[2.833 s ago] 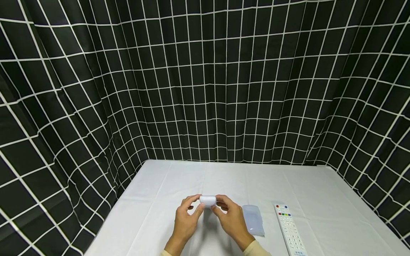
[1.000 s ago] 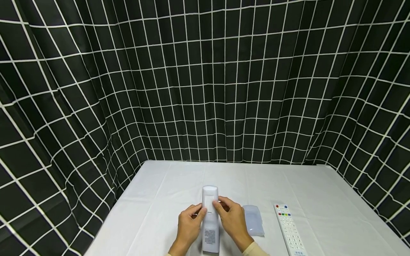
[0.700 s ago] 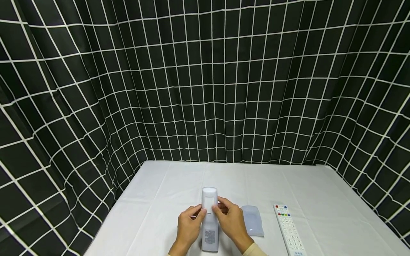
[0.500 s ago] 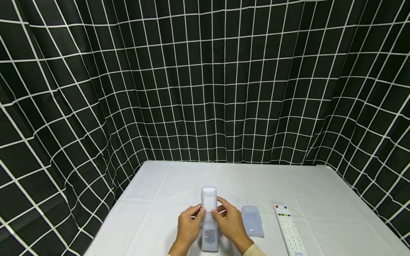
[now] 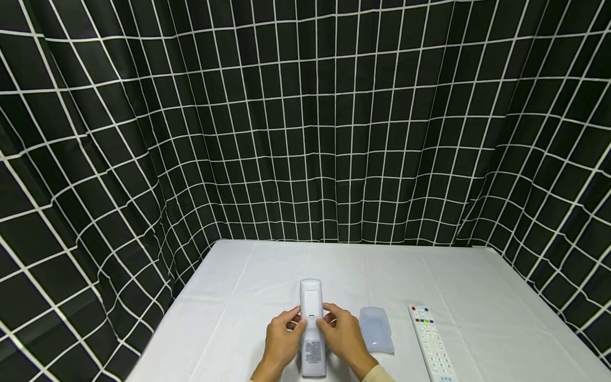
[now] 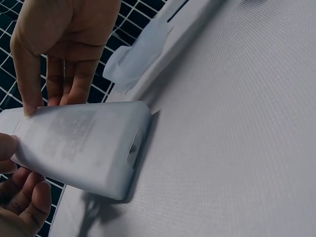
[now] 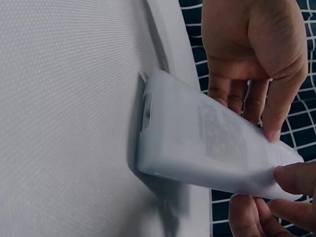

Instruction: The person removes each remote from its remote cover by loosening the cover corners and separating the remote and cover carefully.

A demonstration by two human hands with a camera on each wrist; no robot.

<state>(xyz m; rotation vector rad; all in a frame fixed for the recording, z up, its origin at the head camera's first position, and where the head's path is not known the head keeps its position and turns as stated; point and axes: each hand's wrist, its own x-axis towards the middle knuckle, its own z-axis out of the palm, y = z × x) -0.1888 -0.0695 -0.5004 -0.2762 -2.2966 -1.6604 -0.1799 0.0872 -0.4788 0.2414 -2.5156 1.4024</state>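
The pale remote (image 5: 313,335), label side up, is at the near middle of the tabletop (image 5: 238,302), its edges pinched by your left hand (image 5: 281,338) and right hand (image 5: 347,335); rightward lie a translucent sleeve (image 5: 376,328) and a button-side-up remote (image 5: 432,342).

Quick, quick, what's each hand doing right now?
Left hand: holding the left edge of the long pale device, thumb and fingers gripping it.
Right hand: gripping the device's right edge the same way.
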